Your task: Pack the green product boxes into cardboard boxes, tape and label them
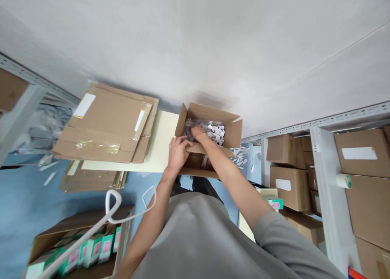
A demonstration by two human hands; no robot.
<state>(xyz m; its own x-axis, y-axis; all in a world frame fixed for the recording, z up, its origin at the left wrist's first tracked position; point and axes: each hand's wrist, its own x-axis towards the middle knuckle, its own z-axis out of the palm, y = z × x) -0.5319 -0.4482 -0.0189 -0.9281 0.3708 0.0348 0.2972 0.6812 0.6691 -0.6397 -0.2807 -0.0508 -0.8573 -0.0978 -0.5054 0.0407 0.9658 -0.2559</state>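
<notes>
An open cardboard box (210,109) stands in front of me with its flaps spread. Clear plastic bags (191,125) fill its left part, and white, dark-marked pieces (217,132) lie on the right. My left hand (179,152) is at the near left corner, its fingers bent over the edge of the near flap. Reaching down into the box, my right hand (198,133) touches the plastic bags; its fingertips are hidden among them. A second open box (195,162) shows just below, partly covered by my right forearm.
Flattened cardboard (103,120) is stacked on the pale yellow table (161,137) to the left. A white bent metal rod (91,230) crosses above a carton of green-and-pink boxes (97,246). Shelves with brown boxes (283,181) and a tape roll (343,180) stand at right.
</notes>
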